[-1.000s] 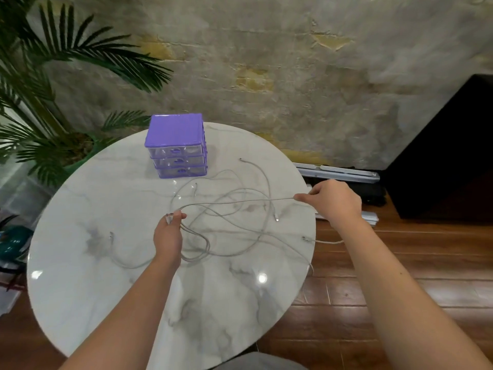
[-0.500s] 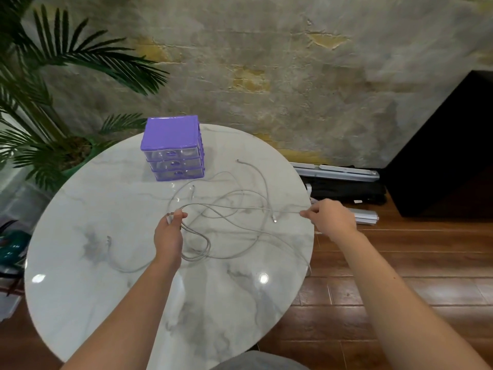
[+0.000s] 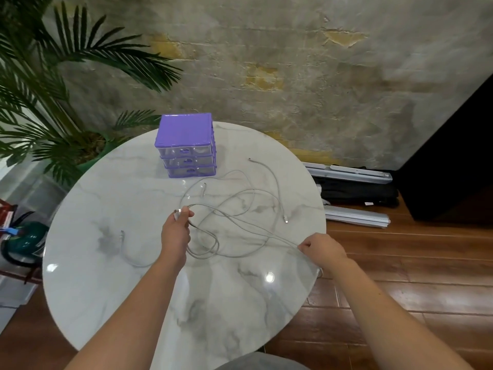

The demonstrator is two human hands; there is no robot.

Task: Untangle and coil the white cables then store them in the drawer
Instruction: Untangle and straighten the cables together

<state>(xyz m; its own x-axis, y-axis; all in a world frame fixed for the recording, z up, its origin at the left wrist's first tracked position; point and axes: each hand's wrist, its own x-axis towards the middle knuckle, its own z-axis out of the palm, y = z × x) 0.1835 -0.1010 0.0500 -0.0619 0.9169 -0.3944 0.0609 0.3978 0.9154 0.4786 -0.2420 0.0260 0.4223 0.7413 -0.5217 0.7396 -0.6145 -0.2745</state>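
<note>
Both forearms enter from the lower edge and are bare along their whole visible length, with no sleeve, cuff, watch or band on either. The left hand is ungloved and carries no visible ring; its knuckles and the back of the hand face the camera. The right hand is likewise ungloved and unadorned, its back turned upward. At the bottom centre, between the two forearms, a rounded patch of grey fabric shows, part of the person's clothing; which garment it is cannot be told.
</note>
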